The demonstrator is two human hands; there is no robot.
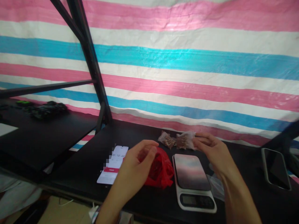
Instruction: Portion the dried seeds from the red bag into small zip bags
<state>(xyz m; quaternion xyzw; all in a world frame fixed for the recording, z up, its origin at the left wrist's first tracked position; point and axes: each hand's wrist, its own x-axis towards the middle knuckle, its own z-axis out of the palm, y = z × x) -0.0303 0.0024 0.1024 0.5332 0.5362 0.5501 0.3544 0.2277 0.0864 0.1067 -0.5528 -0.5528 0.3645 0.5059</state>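
Observation:
My right hand [211, 147] pinches the right edge of a small clear plastic bag [184, 140] holding brown bits, at the back of the black table. A second small bag [167, 140] of the same kind lies just left of it. My left hand [140, 161] is beside and partly over a crumpled red plastic bag [161, 171], its fingers loosely curved and the thumb apart, with nothing seen in them. Between my hands sits a white kitchen scale [192, 175] with a shiny top plate; its display cannot be read.
A phone [114, 165] showing a timer lies left of my left forearm. Another phone [277, 169] lies at the far right. Clear plastic bags [216, 186] lie partly under my right forearm. A black metal frame [91, 62] and striped sheeting [187, 77] stand behind.

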